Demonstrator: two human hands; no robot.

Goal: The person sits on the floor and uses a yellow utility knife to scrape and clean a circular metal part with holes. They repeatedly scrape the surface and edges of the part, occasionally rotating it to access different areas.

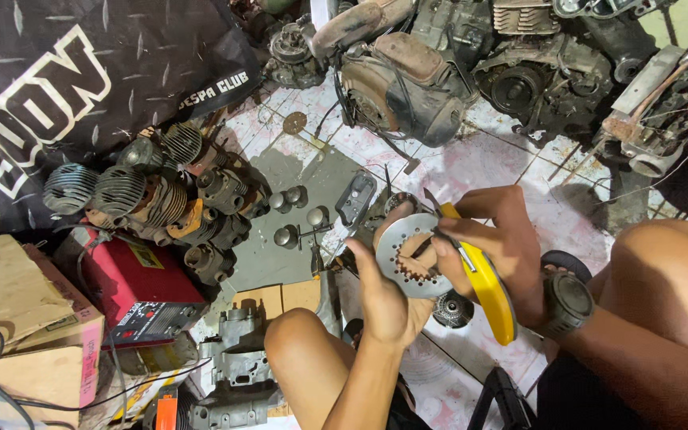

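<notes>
My left hand (392,299) holds a round grey metal disc (398,248) with a toothed centre hole, palm under its lower edge. My right hand (497,239) grips a utility knife with a yellow handle (491,295); its thin blade (431,203) lies against the top of the disc. A black watch (567,302) sits on my right wrist. My bare knees are below and at the right. A dark toothed round part (452,310) lies on the floor just under my hands.
Several finned engine cylinders (149,195) and pistons (288,199) lie on the tiled floor at left. A red box (141,291) and cardboard boxes (17,318) stand at lower left. Engine blocks (416,80) and greasy parts crowd the top. A black banner (65,87) hangs upper left.
</notes>
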